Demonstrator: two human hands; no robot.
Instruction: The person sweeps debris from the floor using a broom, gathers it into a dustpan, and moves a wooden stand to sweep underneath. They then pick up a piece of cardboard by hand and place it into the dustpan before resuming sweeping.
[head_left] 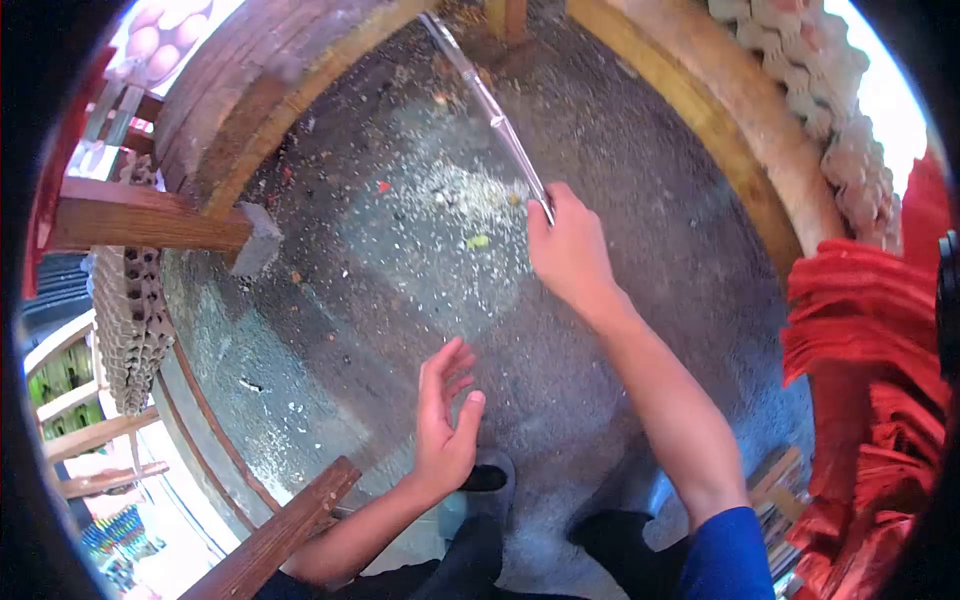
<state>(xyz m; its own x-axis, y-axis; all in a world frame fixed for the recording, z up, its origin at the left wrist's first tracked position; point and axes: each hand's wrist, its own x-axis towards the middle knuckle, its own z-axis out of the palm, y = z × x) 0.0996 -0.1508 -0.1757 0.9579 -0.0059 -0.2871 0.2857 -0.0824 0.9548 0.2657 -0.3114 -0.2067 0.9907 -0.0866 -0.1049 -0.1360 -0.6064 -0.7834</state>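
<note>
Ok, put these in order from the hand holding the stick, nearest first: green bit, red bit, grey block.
1. Green bit, floor just left of the right hand holding the stick.
2. Red bit, floor further left.
3. Grey block, on the beam end, far left.

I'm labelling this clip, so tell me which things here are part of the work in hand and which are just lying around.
In use: right hand gripping the long thin rod; left hand, open and empty over the floor.
Lying about: egg trays, red stack, wooden beam, green scrap, pale crumbs.
</note>
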